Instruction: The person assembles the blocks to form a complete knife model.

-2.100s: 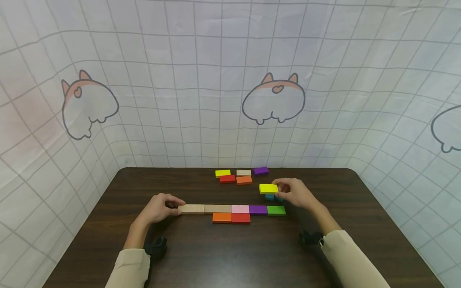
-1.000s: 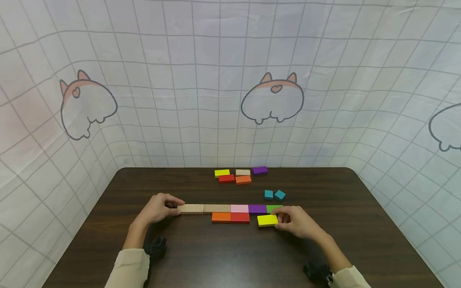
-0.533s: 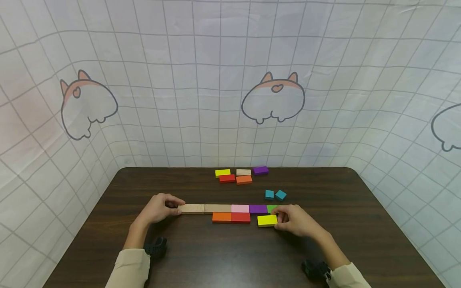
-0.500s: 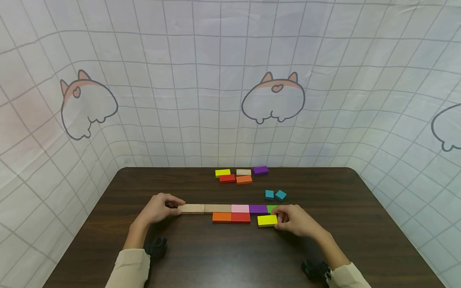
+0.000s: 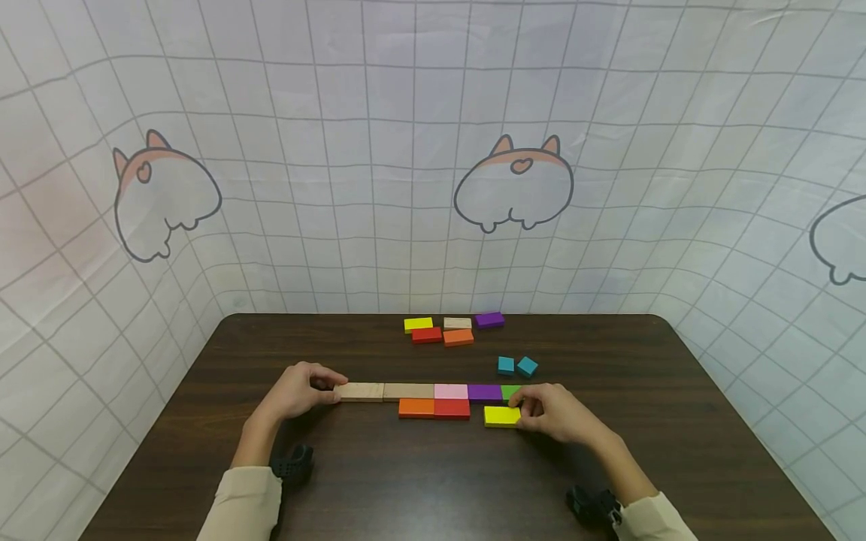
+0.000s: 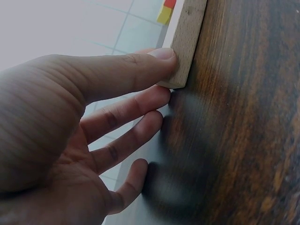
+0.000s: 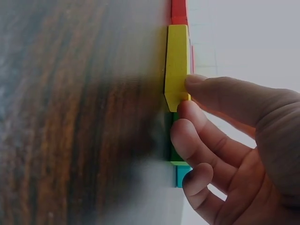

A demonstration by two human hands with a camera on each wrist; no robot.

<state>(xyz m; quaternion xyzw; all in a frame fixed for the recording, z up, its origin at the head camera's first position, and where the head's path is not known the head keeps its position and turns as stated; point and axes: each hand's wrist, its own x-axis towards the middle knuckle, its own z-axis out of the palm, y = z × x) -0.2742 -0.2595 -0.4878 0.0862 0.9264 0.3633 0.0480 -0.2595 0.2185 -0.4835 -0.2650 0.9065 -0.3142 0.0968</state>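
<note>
My left hand [image 5: 298,392] pinches the left end of a plain wooden block [image 5: 361,392], thumb on its near side. That block starts a row of flat blocks, followed by a second wooden block [image 5: 409,392], a pink one [image 5: 450,392], a purple one [image 5: 484,393] and a green one [image 5: 510,393]. Against the row's near side lie an orange block [image 5: 416,408] and a red block [image 5: 452,408]. My right hand [image 5: 558,415] pinches the right end of a yellow block [image 7: 176,61], which has a gap between it and the red block. The right fingers partly hide the green block.
Behind the row are two small teal blocks [image 5: 506,366]. Near the table's far edge lie another yellow block [image 5: 418,324], a red one [image 5: 427,336], a wooden one [image 5: 457,323], an orange one [image 5: 458,337] and a purple one [image 5: 489,320]. A gridded cloth [image 5: 379,248] surrounds the table.
The right hand has brought the yellow block from over the teal blocks to the row's near side, where it now lies straighter and slightly nearer me. My left hand has stayed put.
</note>
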